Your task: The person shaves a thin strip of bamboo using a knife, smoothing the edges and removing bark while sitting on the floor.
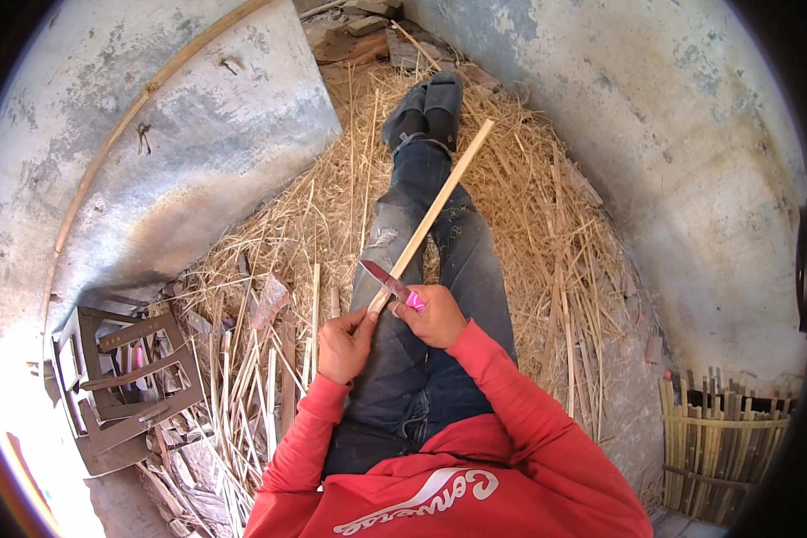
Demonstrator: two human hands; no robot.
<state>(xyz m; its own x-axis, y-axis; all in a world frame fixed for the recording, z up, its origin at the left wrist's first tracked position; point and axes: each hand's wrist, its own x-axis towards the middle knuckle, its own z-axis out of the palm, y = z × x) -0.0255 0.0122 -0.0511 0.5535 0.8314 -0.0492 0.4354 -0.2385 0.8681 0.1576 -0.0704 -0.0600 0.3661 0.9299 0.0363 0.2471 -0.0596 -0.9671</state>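
A long pale bamboo strip (439,202) runs from my lap up over my jeans-clad legs toward my dark shoes (426,108). My left hand (345,345) grips its near end. My right hand (435,314) holds a knife (386,280) with a pink handle; its blade lies against the strip just above my left hand, pointing up and left. Both sleeves are red.
Straw and bamboo shavings (529,224) cover the ground around my legs. A pile of split sticks (251,377) lies to my left, beside a tipped dark metal frame (125,377). A woven bamboo basket (722,444) stands at lower right. Grey concrete walls (197,134) close in on both sides.
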